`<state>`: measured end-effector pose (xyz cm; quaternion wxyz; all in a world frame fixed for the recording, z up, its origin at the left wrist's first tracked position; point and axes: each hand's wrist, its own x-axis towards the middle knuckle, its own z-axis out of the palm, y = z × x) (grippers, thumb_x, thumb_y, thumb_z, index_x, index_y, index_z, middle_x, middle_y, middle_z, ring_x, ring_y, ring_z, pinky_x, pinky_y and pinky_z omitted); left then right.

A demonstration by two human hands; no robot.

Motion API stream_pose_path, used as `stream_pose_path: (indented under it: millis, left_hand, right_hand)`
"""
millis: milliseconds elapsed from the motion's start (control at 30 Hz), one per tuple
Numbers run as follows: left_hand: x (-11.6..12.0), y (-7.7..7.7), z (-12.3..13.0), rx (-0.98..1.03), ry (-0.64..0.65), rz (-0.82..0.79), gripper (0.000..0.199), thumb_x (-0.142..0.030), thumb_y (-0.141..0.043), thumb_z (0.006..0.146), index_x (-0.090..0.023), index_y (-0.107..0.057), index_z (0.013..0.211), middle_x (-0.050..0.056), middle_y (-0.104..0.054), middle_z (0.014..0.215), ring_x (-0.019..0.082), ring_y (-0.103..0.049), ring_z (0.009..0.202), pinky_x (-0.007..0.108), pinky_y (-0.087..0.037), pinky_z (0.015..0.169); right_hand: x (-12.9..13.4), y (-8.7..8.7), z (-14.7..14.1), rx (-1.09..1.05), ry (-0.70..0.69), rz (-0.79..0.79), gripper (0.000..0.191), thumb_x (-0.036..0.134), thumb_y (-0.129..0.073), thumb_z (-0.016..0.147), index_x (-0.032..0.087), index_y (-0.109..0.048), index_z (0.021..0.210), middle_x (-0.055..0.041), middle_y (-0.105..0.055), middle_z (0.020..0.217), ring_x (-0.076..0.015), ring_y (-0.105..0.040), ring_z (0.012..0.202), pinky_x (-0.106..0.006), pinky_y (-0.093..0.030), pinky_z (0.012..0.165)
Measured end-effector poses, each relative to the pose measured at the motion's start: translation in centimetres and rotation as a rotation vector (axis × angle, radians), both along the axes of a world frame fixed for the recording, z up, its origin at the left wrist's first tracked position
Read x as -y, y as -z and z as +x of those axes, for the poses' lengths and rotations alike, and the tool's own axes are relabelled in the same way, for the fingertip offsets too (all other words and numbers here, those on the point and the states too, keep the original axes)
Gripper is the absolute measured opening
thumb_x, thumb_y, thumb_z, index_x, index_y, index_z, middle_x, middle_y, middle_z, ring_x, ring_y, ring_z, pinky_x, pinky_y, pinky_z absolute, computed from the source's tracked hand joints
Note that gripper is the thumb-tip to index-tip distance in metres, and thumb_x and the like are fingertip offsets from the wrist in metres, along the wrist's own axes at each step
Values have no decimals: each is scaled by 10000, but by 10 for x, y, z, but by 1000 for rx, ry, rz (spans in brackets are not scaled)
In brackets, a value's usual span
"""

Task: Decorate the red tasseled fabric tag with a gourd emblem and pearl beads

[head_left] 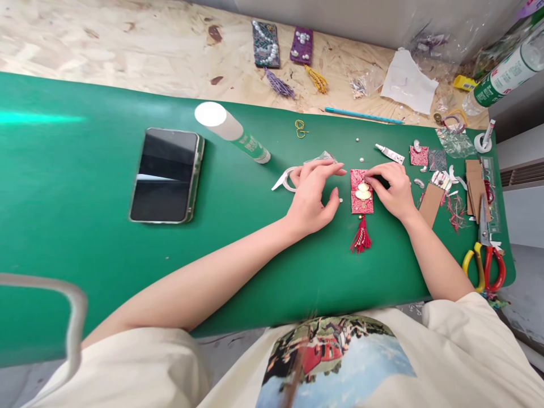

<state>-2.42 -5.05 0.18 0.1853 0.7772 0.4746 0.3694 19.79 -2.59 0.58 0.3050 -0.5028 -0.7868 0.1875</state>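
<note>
A small red patterned rectangle lies flat on the green mat, with gold oval pieces on its face and a red tassel at its lower end. At its upper right edge, my right hand pinches thumb and fingertips together; whatever they hold is too hidden to name. To the left of the rectangle hovers or rests my left hand, fingers apart and holding nothing. Behind that hand, a roll of white tape is partly covered. Loose white beads and a small glue tube lie beyond.
A phone and a large glue stick are on the left. Scissors, cardboard strips and scraps crowd the right side. At the back lie a blue pencil, two tasselled pieces and a bottle.
</note>
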Motion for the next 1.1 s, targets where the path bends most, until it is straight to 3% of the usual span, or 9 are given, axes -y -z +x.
stream_pose_path:
  millis: [733,900,1100]
  left_hand:
    - [0,2,-1,-12,-43,70,467,-160,-522,843,-241,-470,1301,83,-712,1161,284,-583,1206,497,-384,1014]
    - [0,3,-1,23,-24,120,456,-140,-514,860,-244,-452,1299,70,-715,1160,273,-584,1202,473,-393,993]
    - [0,3,0,-1,-31,64,433,-150,-512,868,-242,-464,1289,71,-724,1124,283,-589,1201,488,-369,990]
  right_hand:
    - [3,3,0,-4,99,115,177,277,-500,978,247,-667,929,-38,-758,927,-219,-678,927,-408,-449,909]
    - [9,1,4,10,123,132,213,293,-427,1001,255,-636,1011,-59,-747,1026,-234,-669,1018,-424,-433,949]
    - [23,-7,14,68,41,181,117,287,-499,954,242,-606,963,-50,-715,932,-235,-644,929,-426,-409,898]
